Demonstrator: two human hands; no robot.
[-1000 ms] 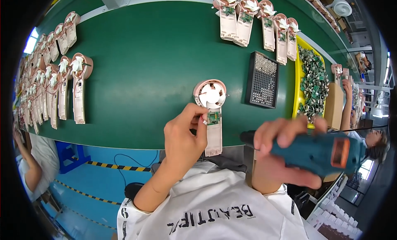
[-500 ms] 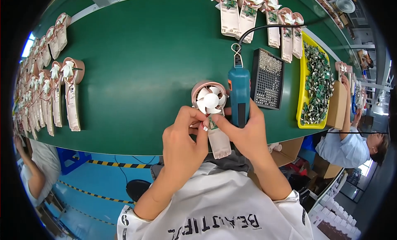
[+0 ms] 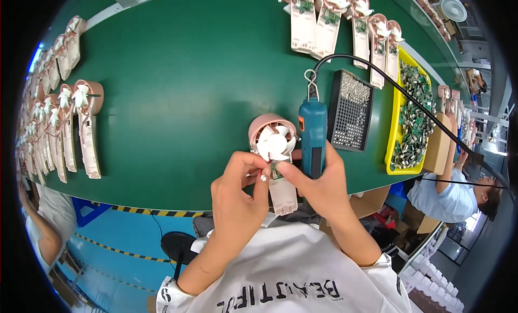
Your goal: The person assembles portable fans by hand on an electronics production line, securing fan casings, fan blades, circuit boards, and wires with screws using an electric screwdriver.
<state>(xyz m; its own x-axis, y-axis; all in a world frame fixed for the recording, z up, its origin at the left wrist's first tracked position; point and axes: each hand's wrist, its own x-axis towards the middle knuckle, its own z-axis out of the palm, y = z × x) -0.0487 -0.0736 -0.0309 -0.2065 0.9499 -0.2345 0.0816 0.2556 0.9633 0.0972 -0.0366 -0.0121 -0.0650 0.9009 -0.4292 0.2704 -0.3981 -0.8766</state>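
An opened pink handheld fan (image 3: 283,197), with white blades (image 3: 273,144) facing up, lies between my hands at the table's near edge. My left hand (image 3: 237,197) is closed in a pinch on a thin wire below the blades, its small white connector (image 3: 263,178) showing at the fingertips. My right hand (image 3: 326,189) grips the fan's side, thumb on the green circuit board (image 3: 277,171). A teal electric screwdriver (image 3: 313,124) sits between that thumb and the fingers, its upper end hooked to a black cord. The screwdriver's lower end is hidden behind my hand.
Right of the screwdriver are a black screw tray (image 3: 345,146) and a yellow bin (image 3: 390,156) of circuit boards. Opened fans (image 3: 303,32) stand at the back, with rows of more fans (image 3: 89,143) at left. Co-workers sit on both sides; the black cord (image 3: 394,82) arches across the right.
The view has shifted slightly, so the table items sit a little lower. The cord now sweeps further down to the right. My hands keep the same hold on the wire and fan.
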